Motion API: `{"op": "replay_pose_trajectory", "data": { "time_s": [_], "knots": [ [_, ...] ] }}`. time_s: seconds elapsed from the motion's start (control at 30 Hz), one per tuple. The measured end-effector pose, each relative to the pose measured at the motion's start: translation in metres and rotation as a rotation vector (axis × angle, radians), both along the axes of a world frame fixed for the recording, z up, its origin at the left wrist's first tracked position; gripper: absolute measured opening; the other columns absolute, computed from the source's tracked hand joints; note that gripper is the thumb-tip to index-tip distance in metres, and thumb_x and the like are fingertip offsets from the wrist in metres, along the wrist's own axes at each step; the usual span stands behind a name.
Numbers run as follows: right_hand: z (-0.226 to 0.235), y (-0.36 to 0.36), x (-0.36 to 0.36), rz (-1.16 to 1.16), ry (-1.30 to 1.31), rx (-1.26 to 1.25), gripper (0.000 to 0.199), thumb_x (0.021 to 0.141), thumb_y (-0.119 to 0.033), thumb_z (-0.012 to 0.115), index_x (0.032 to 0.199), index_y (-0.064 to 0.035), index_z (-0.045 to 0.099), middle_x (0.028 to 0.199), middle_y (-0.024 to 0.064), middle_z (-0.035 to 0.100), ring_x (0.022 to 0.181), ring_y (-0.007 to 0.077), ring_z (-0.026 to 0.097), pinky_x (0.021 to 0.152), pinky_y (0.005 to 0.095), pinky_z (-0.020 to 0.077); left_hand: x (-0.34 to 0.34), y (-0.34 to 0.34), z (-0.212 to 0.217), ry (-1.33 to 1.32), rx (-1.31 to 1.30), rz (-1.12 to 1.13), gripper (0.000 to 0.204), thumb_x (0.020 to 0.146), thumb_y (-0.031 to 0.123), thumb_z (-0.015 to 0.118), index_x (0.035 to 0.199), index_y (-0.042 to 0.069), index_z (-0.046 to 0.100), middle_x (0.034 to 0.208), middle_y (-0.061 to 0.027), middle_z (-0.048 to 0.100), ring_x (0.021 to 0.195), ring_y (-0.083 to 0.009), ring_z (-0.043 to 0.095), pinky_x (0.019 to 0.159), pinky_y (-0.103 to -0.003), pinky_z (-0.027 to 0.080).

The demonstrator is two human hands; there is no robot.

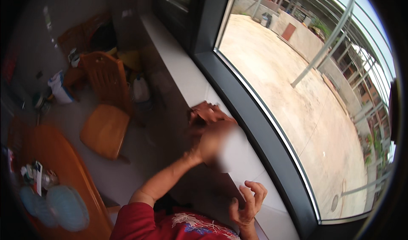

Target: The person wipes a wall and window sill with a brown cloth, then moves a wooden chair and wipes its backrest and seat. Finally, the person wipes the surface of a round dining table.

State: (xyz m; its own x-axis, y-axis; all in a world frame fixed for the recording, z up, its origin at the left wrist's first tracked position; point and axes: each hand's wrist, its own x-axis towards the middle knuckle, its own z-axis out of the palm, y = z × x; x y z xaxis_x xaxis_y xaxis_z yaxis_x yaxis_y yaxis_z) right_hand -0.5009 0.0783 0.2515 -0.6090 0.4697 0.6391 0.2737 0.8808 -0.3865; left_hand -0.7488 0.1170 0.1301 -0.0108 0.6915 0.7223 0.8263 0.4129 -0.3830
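Note:
On the pale windowsill (246,157), my left hand (211,144) is blurred and has a crumpled reddish-brown cloth (207,112) in its grasp. The cloth bunches up past the hand and partly overhangs the sill's inner edge. Most of the left fingers are smeared or hidden against the cloth. My right hand (248,201) is raised near the close end of the sill, its fingers bent and apart with nothing in them. A red sleeve (134,221) covers my upper left arm.
A dark window frame (255,117) runs along the sill's outer side, with a paved yard beyond the glass. To the left stand a wooden chair (104,129) and a round-edged wooden table (63,155) bearing blue ribbed covers (68,208). A white bag (60,87) lies farther back.

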Motion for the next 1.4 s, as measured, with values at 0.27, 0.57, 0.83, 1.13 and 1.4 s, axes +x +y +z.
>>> {"op": "replay_pose_trajectory", "data": {
  "time_s": [0.27,0.57,0.83,1.13,1.4],
  "knots": [
    [-0.009,0.005,0.011,-0.077,0.252,-0.248,0.058,0.066,-0.005,0.063,0.122,-0.0018,0.047,0.116,0.0184,0.050,0.102,0.0292,0.050,0.078,0.0378,0.0456,-0.054,0.017,0.122,-1.358,0.647,-0.717,0.032,0.097,0.023,0.048,0.084,-0.004,0.061,0.072,0.0010,0.058,0.068,-0.0123,0.054,0.063,-0.029,0.045],
    [0.028,0.043,-0.067,-0.140,0.990,-0.690,0.064,0.083,0.009,0.052,0.140,-0.0084,0.029,0.125,0.0150,0.052,0.112,0.0218,0.052,0.091,0.0310,0.0443,0.047,0.037,0.159,-1.546,-0.583,-1.509,0.032,0.087,0.030,0.060,0.106,0.004,0.062,0.082,-0.0111,0.063,0.072,-0.0200,0.058,0.074,-0.033,0.044],
    [0.023,0.098,-0.046,-0.691,-0.051,-0.050,0.044,0.077,0.000,0.061,0.119,-0.0095,0.052,0.118,0.0147,0.045,0.112,0.0307,0.045,0.093,0.0415,0.0357,-0.094,0.067,0.144,-1.304,-0.110,-0.889,0.032,0.085,0.016,0.062,0.113,0.002,0.059,0.117,-0.0164,0.055,0.108,-0.0317,0.053,0.093,-0.040,0.043],
    [0.014,0.136,-0.155,-0.500,-0.370,0.076,0.054,0.075,-0.009,0.060,0.127,-0.0044,0.045,0.130,0.0176,0.039,0.120,0.0369,0.036,0.097,0.0479,0.0303,-0.196,0.094,0.081,-1.143,0.052,-0.462,0.067,0.093,0.036,0.049,0.142,0.000,0.022,0.145,-0.0254,0.024,0.137,-0.0390,0.020,0.111,-0.047,0.019],
    [0.015,0.195,-0.294,-0.117,-0.140,0.129,0.041,0.077,-0.001,0.060,0.117,-0.0066,0.050,0.108,0.0147,0.054,0.103,0.0343,0.050,0.084,0.0438,0.0399,-0.200,0.089,0.094,-1.652,0.362,-0.754,0.081,0.094,0.060,0.029,0.146,0.001,0.010,0.150,-0.0226,0.015,0.139,-0.0319,0.018,0.111,-0.041,0.017]
  ]
}}
